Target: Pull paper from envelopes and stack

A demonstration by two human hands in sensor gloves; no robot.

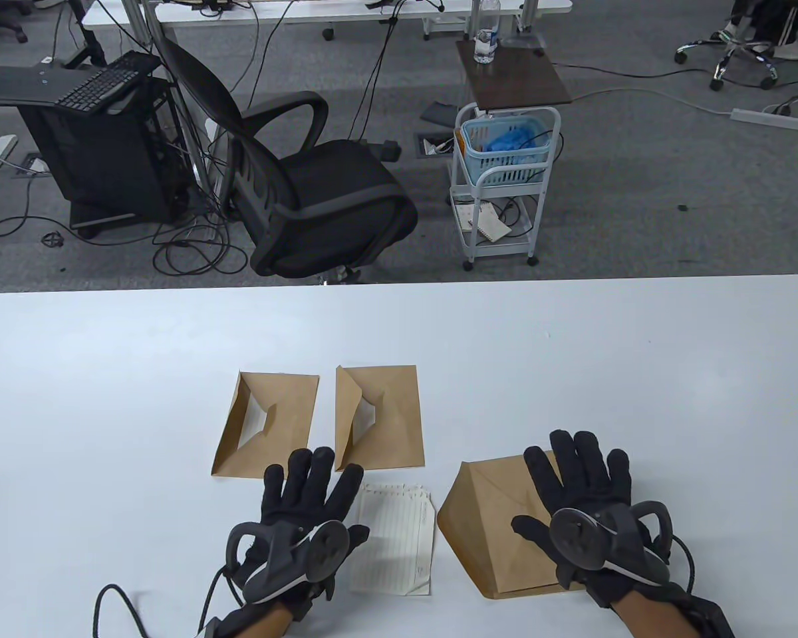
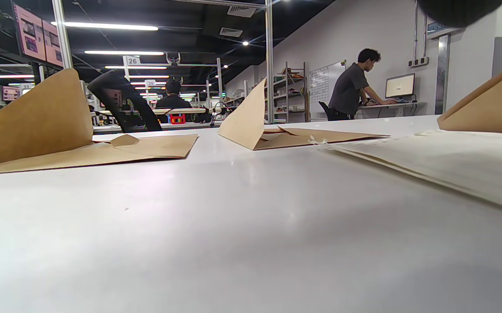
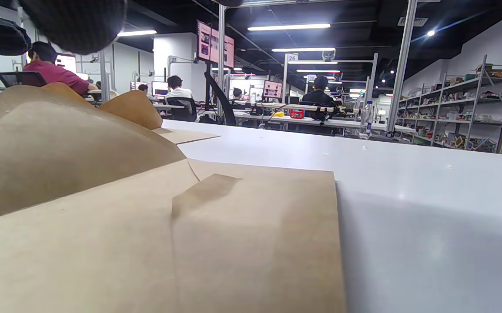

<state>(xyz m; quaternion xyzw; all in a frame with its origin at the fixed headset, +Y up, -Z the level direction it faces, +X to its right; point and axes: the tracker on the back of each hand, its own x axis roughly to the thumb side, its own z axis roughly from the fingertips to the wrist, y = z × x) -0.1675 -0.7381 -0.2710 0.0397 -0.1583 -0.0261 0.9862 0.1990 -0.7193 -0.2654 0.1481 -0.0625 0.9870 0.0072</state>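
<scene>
- Gloved fingers of our right hand (image 1: 588, 512) lie spread flat on the third envelope (image 1: 499, 531), near the table's (image 1: 671, 372) front edge; nothing is gripped.
- Our left hand (image 1: 302, 518) rests open, fingers splayed, just beside the paper stack (image 1: 399, 538).
- We judge this envelope still unemptied; next we need to reach under its raised flap.
- Two opened envelopes (image 1: 266, 425) (image 1: 386, 419) lie farther back; nothing blocks us.

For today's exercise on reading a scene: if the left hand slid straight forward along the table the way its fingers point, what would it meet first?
Most likely the middle envelope: the left hand has its fingers aimed up and slightly right, toward that envelope's near-left corner. The far-left envelope lies just beside that line, so it might be brushed instead.
</scene>
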